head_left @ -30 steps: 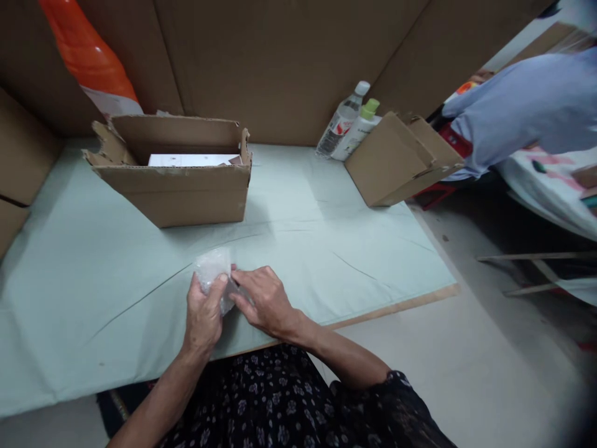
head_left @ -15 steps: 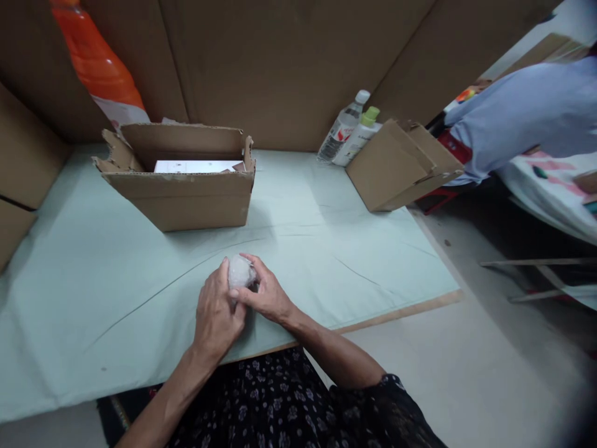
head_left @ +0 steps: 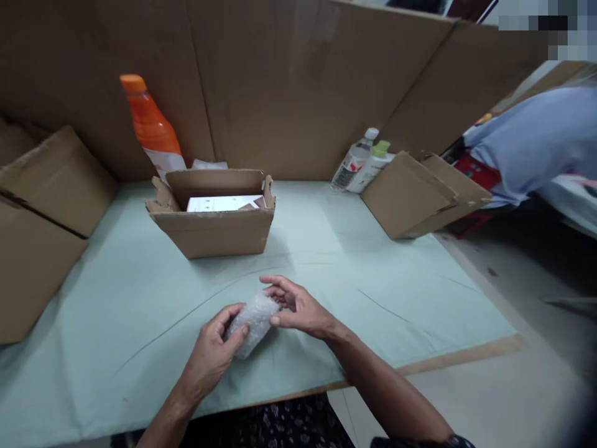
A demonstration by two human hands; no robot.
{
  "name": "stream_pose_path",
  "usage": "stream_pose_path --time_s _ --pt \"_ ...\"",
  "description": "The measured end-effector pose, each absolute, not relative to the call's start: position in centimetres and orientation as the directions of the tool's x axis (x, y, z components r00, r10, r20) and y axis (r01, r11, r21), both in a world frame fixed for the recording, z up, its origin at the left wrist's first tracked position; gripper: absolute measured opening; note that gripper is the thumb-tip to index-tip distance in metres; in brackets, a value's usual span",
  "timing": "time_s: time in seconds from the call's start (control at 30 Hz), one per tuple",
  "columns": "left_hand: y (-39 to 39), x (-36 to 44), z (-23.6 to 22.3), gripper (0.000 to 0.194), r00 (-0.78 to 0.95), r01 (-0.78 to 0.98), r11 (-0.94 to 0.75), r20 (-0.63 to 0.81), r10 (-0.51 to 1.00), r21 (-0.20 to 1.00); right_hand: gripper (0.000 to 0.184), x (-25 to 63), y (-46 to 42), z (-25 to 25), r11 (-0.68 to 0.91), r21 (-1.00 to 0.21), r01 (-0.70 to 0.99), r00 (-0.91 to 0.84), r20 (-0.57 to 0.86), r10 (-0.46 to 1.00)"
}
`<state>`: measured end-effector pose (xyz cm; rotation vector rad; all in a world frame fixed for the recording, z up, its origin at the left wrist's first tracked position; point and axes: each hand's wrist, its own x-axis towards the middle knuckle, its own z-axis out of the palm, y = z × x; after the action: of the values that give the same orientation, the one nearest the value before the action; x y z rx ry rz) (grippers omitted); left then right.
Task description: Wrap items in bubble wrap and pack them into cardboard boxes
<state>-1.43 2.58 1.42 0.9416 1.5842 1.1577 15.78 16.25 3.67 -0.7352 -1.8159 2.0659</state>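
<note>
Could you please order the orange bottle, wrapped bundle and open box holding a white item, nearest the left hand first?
1. Wrapped bundle, in the left hand.
2. Open box, beyond the hand.
3. Orange bottle, behind the box's left end.

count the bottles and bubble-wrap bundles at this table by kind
Bottles: 3 (orange bottle, clear bottle, green-capped white bottle)
Bubble-wrap bundle: 1, in the left hand
Total: 4
</note>
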Motion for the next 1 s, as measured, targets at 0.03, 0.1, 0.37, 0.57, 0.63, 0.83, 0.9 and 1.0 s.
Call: stream_pose_path --time_s 0.03,0.1,0.37,0.57,0.63,0.83,0.9,1.0 --pt "2.7 -1.5 1.6 0.035 -0.255 0.101 0.245 -0.213 0.943 0.964 0.064 15.8 16.6 4.1 -0.101 -0.982 0.159 -0.84 -0.188 0.509" --pt "2.8 -2.2 2.4 0.032 -0.207 0.189 0.185 -0.145 0.968 0.964 0.041 15.6 17.3 5.4 0.056 -0.971 0.234 -0.862 -0.18 0.474" --pt "6.9 -11.6 9.8 0.042 -0.402 0.812 -0.086 0.661 0.634 0.577 0.023 12.0 21.8 16.9 0.233 -0.97 -0.064 -0.786 0.193 0.588" --pt "12.4 -15.2 8.5 0.03 -0.256 0.946 -0.071 0.865 0.433 0.315 0.033 1.0 27.2 19.1 0.266 -0.959 -0.102 -0.731 0.253 0.633" --pt "12.7 -14.9 7.2 0.026 -0.277 0.949 -0.042 0.891 0.359 0.312 0.027 -2.1 28.8 18.1 0.312 -0.947 0.077 -0.756 0.149 0.638" --pt "11.8 -14.2 5.9 0.026 -0.272 0.945 -0.094 0.914 0.3 0.312 0.018 -5.7 29.9 18.1 0.742 -0.365 0.563 -0.763 0.117 0.636" --pt "11.7 -14.3 5.8 0.027 -0.272 0.943 -0.106 0.913 0.303 0.316 0.023 -6.6 28.8 19.2 0.772 -0.24 0.589 -0.768 0.131 0.627" --pt "11.8 -14.5 5.7 0.026 -0.28 0.94 -0.11 0.914 0.293 0.323 0.027 -8.6 26.6 20.3 0.814 -0.114 0.569 -0.811 0.083 0.579"
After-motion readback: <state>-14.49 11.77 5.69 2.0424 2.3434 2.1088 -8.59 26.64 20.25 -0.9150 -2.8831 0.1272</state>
